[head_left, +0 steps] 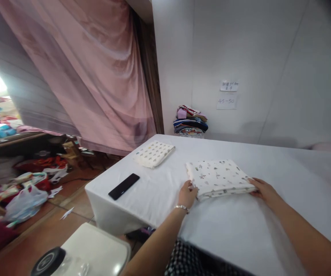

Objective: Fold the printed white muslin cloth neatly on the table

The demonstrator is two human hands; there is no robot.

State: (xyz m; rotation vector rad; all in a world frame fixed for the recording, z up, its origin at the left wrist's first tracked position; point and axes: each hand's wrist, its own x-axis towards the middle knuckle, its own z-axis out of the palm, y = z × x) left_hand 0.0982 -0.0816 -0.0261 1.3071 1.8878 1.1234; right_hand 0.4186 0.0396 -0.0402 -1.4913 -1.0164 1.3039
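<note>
A folded white cloth (218,176) with a small grey, green and brown print lies on the white-covered table (225,237). My left hand (187,194), with a silver bracelet at the wrist, pinches its near left corner. At the near right corner, the fingers of my right hand (264,190) close on the folded edge, with the thumb on top. Farther back on the left is another folded white cloth (155,154), patterned with small coloured motifs. A black phone (124,186) rests near the table's left edge.
Behind the table, a stack of folded fabrics (190,122) stands against the white wall. Two paper notes (226,102) hang there. A pink curtain (104,76) drapes at left. Plastic bags (25,203) litter the floor, and a white stool (96,249) stands at the lower left.
</note>
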